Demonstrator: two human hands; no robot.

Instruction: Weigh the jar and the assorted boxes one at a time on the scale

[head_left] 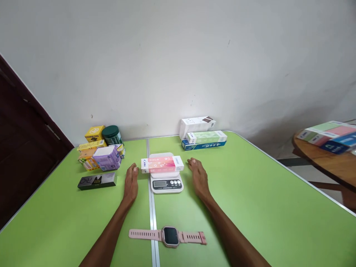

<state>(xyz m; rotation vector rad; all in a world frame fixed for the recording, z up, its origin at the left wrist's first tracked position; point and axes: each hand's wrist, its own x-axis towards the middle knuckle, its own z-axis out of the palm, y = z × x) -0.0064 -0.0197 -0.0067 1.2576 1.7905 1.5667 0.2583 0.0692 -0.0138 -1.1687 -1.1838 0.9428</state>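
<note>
A pink and white toothpaste box (pixel 161 164) lies crosswise on the platform of a white digital kitchen scale (pixel 167 190), whose display and buttons face me. My left hand (pixel 131 182) rests on the table just left of the box, edge down, holding nothing. To the right of the box, my right hand (pixel 198 177) lies in a similar pose, its fingers stretched forward and nothing in it. Neither hand touches the box or the scale. Nearer to me, a pink-strapped smartwatch (pixel 170 236) is laid out flat across the table's seam.
Several boxes, among them a purple box (pixel 107 158), and a green jar (pixel 111 135) stand back left, with a black and grey box (pixel 97 181) before them. White (pixel 196 126), green (pixel 207 137) and blue (pixel 204 145) boxes sit by the wall. More boxes lie on a wooden stool (pixel 319 159) at right.
</note>
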